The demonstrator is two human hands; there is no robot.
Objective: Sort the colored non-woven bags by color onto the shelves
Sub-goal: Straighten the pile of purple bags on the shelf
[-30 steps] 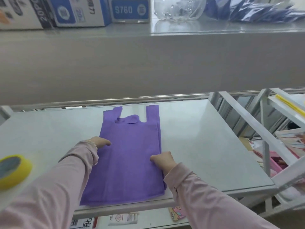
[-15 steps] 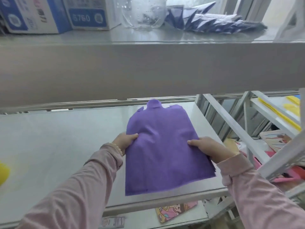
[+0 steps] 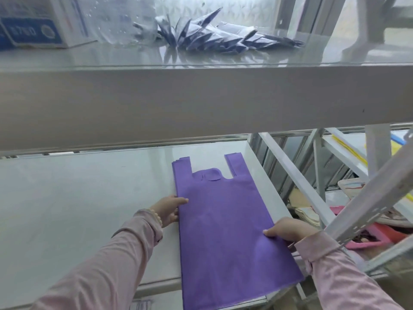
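Note:
A flat stack of purple non-woven bags lies on the grey middle shelf, near its right end. The handles point away from me and the bottom edge hangs over the shelf's front. My left hand pinches the stack's left edge, thumb on top. At the right edge my right hand grips the stack the same way, thumb over the fabric and fingers hidden beneath.
A thick shelf beam crosses just above the bags. On the upper shelf lie folded dark blue bags and a blue and white box. Slanted metal braces, yellow bags and pink items stand to the right.
Both hands carried the purple stack rightward along the shelf; half a second ago its near end was raised and its handles hidden. It now lies flat again near the shelf's right end.

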